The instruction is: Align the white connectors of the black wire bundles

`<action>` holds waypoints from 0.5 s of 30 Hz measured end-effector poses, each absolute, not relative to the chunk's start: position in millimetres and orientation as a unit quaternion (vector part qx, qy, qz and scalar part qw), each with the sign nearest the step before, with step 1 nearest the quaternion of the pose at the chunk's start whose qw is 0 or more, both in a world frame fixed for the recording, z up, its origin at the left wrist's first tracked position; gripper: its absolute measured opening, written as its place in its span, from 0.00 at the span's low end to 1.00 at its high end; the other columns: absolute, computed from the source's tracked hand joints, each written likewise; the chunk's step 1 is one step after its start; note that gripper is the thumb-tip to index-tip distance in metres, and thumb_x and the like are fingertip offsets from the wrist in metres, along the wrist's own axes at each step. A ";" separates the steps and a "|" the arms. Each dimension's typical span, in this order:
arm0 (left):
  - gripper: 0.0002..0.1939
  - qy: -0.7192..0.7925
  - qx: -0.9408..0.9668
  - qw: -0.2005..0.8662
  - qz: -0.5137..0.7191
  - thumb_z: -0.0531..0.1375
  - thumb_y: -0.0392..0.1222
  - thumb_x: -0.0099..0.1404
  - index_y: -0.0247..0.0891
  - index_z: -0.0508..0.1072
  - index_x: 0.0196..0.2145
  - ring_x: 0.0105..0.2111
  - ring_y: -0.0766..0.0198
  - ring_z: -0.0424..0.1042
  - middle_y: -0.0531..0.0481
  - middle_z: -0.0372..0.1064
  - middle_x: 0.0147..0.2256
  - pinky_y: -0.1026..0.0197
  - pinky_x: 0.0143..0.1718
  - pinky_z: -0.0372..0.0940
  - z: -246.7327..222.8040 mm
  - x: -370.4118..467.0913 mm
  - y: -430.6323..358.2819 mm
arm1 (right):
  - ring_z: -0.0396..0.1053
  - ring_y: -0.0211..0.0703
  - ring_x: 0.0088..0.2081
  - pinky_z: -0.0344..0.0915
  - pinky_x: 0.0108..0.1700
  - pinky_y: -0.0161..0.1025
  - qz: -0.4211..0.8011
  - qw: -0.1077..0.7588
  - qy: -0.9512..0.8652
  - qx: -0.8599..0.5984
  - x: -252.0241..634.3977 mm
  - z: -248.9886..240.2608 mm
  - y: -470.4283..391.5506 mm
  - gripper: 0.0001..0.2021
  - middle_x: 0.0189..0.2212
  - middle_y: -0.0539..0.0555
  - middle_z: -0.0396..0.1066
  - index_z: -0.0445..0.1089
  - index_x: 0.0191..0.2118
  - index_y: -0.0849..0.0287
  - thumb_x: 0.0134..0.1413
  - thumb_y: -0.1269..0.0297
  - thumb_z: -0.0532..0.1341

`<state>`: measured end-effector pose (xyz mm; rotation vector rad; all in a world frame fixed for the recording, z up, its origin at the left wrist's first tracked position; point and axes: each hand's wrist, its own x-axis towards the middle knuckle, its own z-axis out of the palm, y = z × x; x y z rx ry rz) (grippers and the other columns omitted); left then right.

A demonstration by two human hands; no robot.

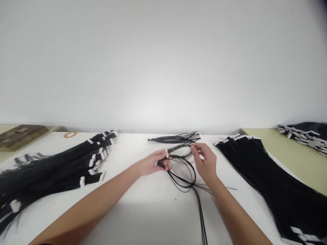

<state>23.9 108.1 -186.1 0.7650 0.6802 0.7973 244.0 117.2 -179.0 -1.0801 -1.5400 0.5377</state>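
Left grip (154,162) clamps a black wire harness (190,184) by its white connector (167,153); right grip (205,161) pinches a loop (176,148); partly coiled, tails (200,211) loose.

"What colour was the wire bundle (190,185) in the grip?"

"Black; its connector (167,153) was white."

"And left of the grip?"

"The cable pile (63,170) was black with white plugs (82,181); the ring (65,135) beyond it was orange."

"Right of the grip?"

"The cable stack (270,177) was black, white-tipped, beside a pale yellow-green surface (281,146)."

"Beneath?"

"The tabletop (135,149) was white."
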 end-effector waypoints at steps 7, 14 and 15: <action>0.09 0.324 0.253 0.748 0.521 0.57 0.44 0.63 0.34 0.67 0.33 0.27 0.67 0.67 0.53 0.61 0.27 0.57 0.39 0.68 -178.8 31.6 89.2 | 0.65 0.38 0.22 0.65 0.22 0.35 0.419 0.456 -0.605 -0.500 249.4 -191.0 125.8 0.13 0.25 0.54 0.68 0.69 0.32 0.63 0.51 0.56 0.56; 0.08 0.334 0.211 0.728 0.561 0.57 0.42 0.63 0.33 0.70 0.35 0.33 0.63 0.69 0.48 0.65 0.30 0.54 0.42 0.68 -182.7 47.9 79.2 | 0.62 0.35 0.22 0.58 0.24 0.31 0.510 0.321 -0.701 -0.382 226.5 -189.8 101.8 0.12 0.21 0.50 0.68 0.73 0.28 0.61 0.49 0.56 0.60; 0.09 0.326 0.217 0.731 0.559 0.57 0.43 0.63 0.33 0.70 0.34 0.33 0.63 0.69 0.49 0.65 0.30 0.54 0.44 0.67 -183.5 51.5 77.1 | 0.62 0.35 0.23 0.58 0.24 0.31 0.504 0.321 -0.708 -0.376 225.2 -188.5 99.4 0.12 0.22 0.50 0.69 0.73 0.28 0.61 0.50 0.57 0.60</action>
